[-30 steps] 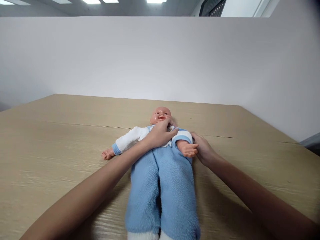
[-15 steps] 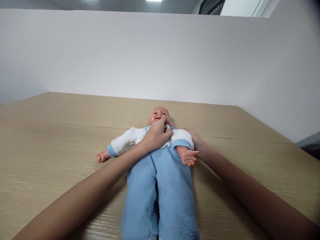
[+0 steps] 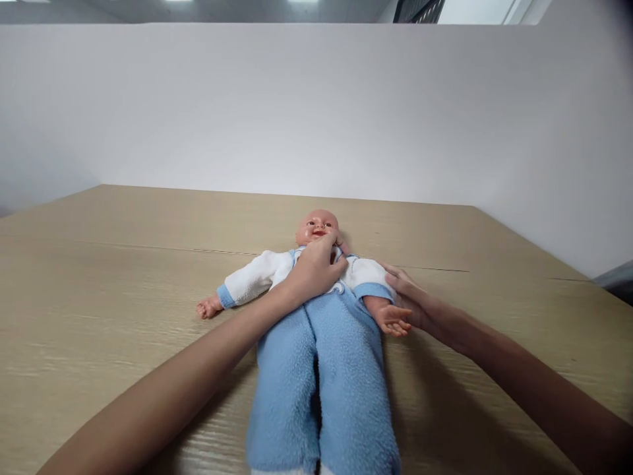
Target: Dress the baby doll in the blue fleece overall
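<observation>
A baby doll (image 3: 336,369) in a fleecy blue and white outfit lies on its back, head away from me and arms spread. My left hand (image 3: 319,267) is on its upper chest just below the chin, fingers closed at the collar. Part of the collar and chin is covered by that hand. Beside the white sleeve (image 3: 368,272) on the right is my right hand (image 3: 410,293), its visible fingers stretched out against the sleeve's outer side. Some of its fingers are hidden behind the doll's arm.
The doll lies on a light wooden table (image 3: 123,277) with a thin seam running across it. A pale partition wall (image 3: 297,105) rises behind the far edge. Something dark grey (image 3: 616,280) shows past the right edge.
My right hand has shifted right and a little lower along the doll's sleeve, and that doll arm has swung slightly outward. My left hand stays at the collar. The view has shifted slightly.
</observation>
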Demonstrator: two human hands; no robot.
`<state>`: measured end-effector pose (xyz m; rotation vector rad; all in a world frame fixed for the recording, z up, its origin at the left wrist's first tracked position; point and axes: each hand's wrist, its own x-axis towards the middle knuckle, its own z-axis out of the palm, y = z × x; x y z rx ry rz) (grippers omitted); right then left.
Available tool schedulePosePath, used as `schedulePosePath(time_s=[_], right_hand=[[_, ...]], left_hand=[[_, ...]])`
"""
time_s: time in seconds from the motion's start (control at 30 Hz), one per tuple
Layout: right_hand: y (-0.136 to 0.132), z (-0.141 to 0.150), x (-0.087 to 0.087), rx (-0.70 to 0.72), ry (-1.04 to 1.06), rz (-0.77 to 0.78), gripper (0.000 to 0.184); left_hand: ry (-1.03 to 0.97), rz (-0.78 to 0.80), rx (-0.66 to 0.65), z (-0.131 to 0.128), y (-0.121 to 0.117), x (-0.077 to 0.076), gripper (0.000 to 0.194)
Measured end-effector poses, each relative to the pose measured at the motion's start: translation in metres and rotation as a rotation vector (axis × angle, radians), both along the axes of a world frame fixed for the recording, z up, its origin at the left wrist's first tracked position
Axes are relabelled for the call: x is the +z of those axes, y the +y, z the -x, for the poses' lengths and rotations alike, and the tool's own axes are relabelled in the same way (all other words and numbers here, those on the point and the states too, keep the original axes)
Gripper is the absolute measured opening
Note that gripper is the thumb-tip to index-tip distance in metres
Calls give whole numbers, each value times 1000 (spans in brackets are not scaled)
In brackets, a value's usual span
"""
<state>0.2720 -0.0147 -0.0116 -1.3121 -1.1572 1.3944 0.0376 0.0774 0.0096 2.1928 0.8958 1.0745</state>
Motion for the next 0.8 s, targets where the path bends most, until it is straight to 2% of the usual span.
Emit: schedulePosePath(time_s=[0.1,0.2,0.33,0.47,0.53,0.7,0.8], right_hand=[[-24,-5,11,45,142,175,94],[-34,1,14,-2,174,192,99],[-36,9,11,-28,64,132,109],[-33,-3,9,-39,-72,44,90],[-30,-18,6,-53,-152,-5,84],[-19,-62,-4,-44,-546,-127,69],[-14,-80,-9,-21,-589,-162,60]], left_hand=[[13,6,21,0,-2,1,17],[42,4,49,-1,-5,3,15],[22,-41,30,0,-5,2,15],[-10,-41,-15,0,-4,1,13],[-19,-36,-34,1,-4,0,12],[28,-37,-34,0,-4,0,10],[27,-41,-46,0,-4,0,8]])
